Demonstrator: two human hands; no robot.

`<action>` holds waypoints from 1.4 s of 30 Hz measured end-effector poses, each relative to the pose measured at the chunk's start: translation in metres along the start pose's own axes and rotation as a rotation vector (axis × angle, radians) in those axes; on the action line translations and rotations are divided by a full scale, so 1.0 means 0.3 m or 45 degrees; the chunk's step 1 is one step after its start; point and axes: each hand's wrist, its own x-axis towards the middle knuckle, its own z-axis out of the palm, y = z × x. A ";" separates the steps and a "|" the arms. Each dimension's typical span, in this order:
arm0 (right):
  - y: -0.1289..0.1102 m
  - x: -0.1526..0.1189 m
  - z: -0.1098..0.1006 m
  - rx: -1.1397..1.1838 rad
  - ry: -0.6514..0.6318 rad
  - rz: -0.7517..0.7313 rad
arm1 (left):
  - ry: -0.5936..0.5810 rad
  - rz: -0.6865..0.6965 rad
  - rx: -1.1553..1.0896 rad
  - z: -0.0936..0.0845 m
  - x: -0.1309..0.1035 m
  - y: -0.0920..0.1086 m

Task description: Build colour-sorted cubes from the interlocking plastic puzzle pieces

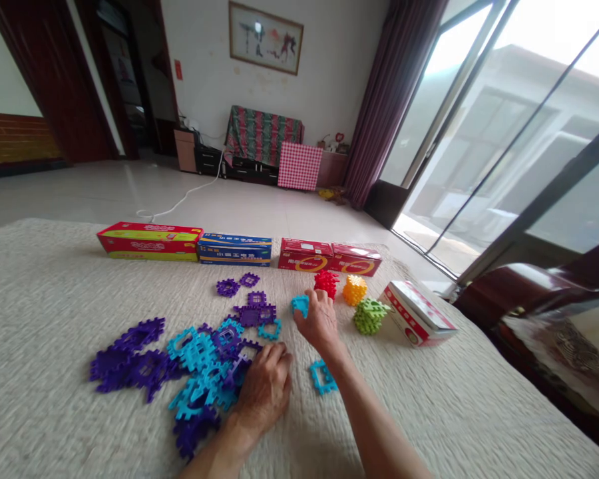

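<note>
My right hand (320,322) reaches forward with its fingers and thumb around a light-blue interlocking plastic tile (300,305), just in front of a red tile stack (326,283). Close to my body, my left hand (267,379) rests on the blanket with curled fingers. What those fingers hold, if anything, is hidden. It lies against the right edge of a loose pile of light-blue tiles (197,352) and purple tiles (147,367). A single light-blue square tile (323,378) lies beside my right forearm, and another blue tile (269,329) sits ahead of my left hand.
A yellow stack (355,290) and a green stack (370,315) stand right of the red one. Along the far blanket edge (70,239) are a red-and-green box (150,241), a blue box (235,250) and red boxes (305,255). A white-red box (419,313) stands right.
</note>
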 end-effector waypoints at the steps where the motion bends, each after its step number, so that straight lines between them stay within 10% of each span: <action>1: 0.012 -0.011 -0.020 0.011 -0.019 -0.015 | 0.004 0.013 0.000 -0.001 0.000 -0.001; 11: 0.135 -0.218 -0.193 0.175 -0.367 0.114 | -0.032 0.036 0.006 -0.030 0.015 0.010; 23: 0.041 -0.379 -0.175 -0.032 -0.343 0.035 | -0.032 0.044 0.048 -0.038 0.012 0.014; 42: 0.003 0.034 -0.036 0.205 -0.107 0.122 | -0.022 0.013 -0.022 -0.006 0.001 -0.002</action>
